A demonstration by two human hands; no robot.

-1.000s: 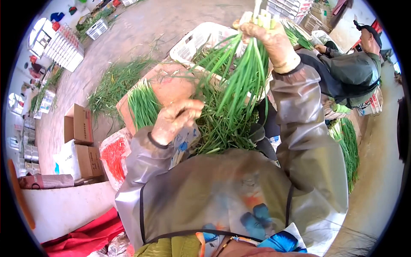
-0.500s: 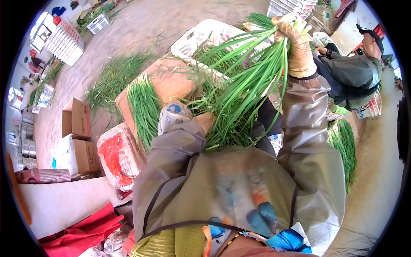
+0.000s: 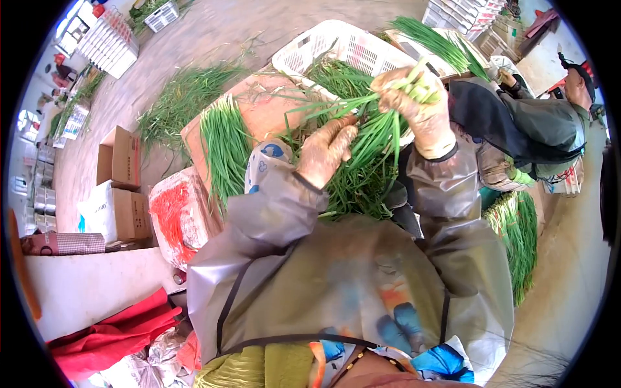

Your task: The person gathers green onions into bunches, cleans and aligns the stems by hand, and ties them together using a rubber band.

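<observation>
My right hand [image 3: 420, 116], in a stained thin glove, is closed around a bunch of garlic chives [image 3: 378, 139]. Their pale stem ends stick up above the fist, and green leaves hang down to the left. Close by on the left, my left hand [image 3: 326, 150] has its fingers partly stretched towards the hanging leaves, apart from the fist. I see nothing held in it. Beneath both hands lies a heap of loose green leaves [image 3: 359, 191]. A neat bundle of chives [image 3: 223, 145] rests on the brown board [image 3: 268, 107], left of my left hand.
A white plastic crate [image 3: 304, 48] stands behind the heap. More chives [image 3: 433, 42] lie at the back right, near a seated co-worker [image 3: 540, 123]. Another bundle [image 3: 517, 239] is by my right elbow. Red ties [image 3: 171, 213] and cardboard boxes [image 3: 119, 158] are at left.
My right hand has come down and closer with the chives. My left hand has moved up and right, towards the leaves. Chives at the back right are now uncovered.
</observation>
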